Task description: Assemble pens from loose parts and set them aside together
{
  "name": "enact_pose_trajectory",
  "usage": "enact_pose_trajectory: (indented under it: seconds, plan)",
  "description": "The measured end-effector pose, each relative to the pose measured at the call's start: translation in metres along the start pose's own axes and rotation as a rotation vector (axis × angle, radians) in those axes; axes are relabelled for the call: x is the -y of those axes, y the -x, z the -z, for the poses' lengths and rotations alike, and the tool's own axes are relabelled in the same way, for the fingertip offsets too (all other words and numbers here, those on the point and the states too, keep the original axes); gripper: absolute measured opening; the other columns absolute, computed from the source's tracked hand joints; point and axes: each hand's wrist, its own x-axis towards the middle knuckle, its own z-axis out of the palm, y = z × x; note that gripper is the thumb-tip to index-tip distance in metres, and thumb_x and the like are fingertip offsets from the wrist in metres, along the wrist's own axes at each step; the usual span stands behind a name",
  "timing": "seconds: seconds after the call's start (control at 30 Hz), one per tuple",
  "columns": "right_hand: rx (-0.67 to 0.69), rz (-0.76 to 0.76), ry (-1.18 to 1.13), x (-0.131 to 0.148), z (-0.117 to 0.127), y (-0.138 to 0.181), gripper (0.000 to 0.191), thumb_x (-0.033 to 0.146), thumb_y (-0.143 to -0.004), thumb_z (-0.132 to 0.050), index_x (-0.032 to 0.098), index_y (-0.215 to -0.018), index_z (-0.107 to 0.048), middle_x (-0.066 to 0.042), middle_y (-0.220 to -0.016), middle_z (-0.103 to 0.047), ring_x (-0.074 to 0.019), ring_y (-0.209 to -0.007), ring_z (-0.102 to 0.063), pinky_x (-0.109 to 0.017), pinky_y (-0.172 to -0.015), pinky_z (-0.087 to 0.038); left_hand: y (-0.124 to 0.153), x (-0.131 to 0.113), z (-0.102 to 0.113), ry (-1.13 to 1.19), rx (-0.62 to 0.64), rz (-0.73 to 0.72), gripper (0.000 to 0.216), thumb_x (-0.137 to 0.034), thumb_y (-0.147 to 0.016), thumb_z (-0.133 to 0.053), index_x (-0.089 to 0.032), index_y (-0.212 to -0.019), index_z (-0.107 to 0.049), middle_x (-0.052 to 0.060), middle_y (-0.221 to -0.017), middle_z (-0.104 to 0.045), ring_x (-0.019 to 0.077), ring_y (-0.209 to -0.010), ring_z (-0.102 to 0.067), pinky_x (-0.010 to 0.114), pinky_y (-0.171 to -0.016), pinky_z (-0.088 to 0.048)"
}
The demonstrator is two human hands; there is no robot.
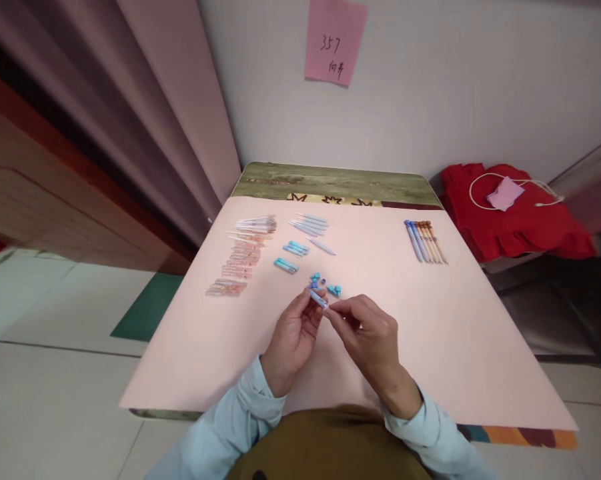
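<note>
My left hand (pixel 294 333) is closed round a short light-blue pen barrel (pixel 319 299), which tilts down to the right. At the barrel's lower right end, my right hand (pixel 367 327) pinches with thumb and index finger; whether a small part sits between those fingertips is hidden. Just beyond my hands lie small turquoise and blue pen pieces (pixel 335 291) in loose clusters. Further off are turquoise pen barrels (pixel 285 265) and another little group of barrels (pixel 296 249). A slim pale-blue pen piece (pixel 321 246) with a pointed tip lies apart behind them.
Several pale-blue slim pieces (pixel 309 224) lie at the back. Clear and pinkish pen parts (pixel 241 257) form a column at the left. Assembled blue and brown pens (pixel 425 241) lie in a row at the right. Pink paper (pixel 430 347) covers the table; a red cloth (pixel 515 227) is beyond it.
</note>
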Motion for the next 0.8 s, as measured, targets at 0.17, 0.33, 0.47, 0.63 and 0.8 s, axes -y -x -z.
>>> enact_pose_trajectory:
  seconds: [0.17,0.33,0.47,0.63,0.8]
  plan:
    - [0.010,-0.125,-0.083,-0.003,-0.003,-0.003,0.016,0.035,-0.085,-0.071,0.021,-0.078,-0.066,-0.001,-0.070,-0.064,-0.0111,-0.054,-0.054,-0.024,-0.054,-0.044,0.002,0.006,0.003,0.032,-0.042,0.064,0.012,-0.011,-0.093,-0.056,-0.009,-0.091,-0.068,0.009,-0.083,-0.073,0.0115,-0.068,-0.070,0.017,-0.060,-0.058]
    - [-0.057,-0.309,-0.202,-0.024,0.009,-0.010,0.024,0.044,-0.085,-0.069,0.021,-0.079,-0.065,0.002,-0.061,-0.058,-0.0114,-0.051,-0.049,-0.024,-0.049,-0.040,-0.001,-0.015,-0.001,0.107,-0.132,0.119,0.011,-0.010,-0.094,-0.054,-0.006,-0.092,-0.065,0.011,-0.081,-0.071,0.0099,-0.063,-0.068,0.012,-0.051,-0.055]
    - [0.024,-0.264,-0.025,-0.051,0.009,-0.008,0.017,0.035,-0.087,-0.065,0.021,-0.080,-0.070,-0.002,-0.074,-0.067,-0.0131,-0.057,-0.057,-0.026,-0.057,-0.044,-0.006,-0.032,-0.003,0.124,-0.147,0.048,0.013,-0.010,-0.095,-0.051,-0.007,-0.092,-0.063,0.010,-0.082,-0.071,0.0108,-0.065,-0.069,0.013,-0.051,-0.057]
    - [0.164,-0.229,0.198,-0.065,-0.016,0.001,0.015,0.029,-0.087,-0.058,0.021,-0.084,-0.071,-0.003,-0.080,-0.069,-0.0160,-0.065,-0.061,-0.027,-0.062,-0.043,-0.010,-0.034,-0.001,0.115,-0.160,0.033,0.012,-0.009,-0.095,-0.050,-0.006,-0.092,-0.062,0.010,-0.082,-0.072,0.0111,-0.064,-0.069,0.014,-0.052,-0.057]
    - [0.176,-0.271,0.355,-0.065,-0.031,0.002,0.016,0.029,-0.088,-0.058,0.021,-0.085,-0.071,-0.004,-0.085,-0.071,-0.0162,-0.069,-0.063,-0.025,-0.058,-0.036,-0.014,-0.040,0.002,0.135,-0.166,0.007,0.012,-0.008,-0.095,-0.050,-0.006,-0.093,-0.062,0.011,-0.083,-0.072,0.0107,-0.065,-0.069,0.013,-0.054,-0.057]
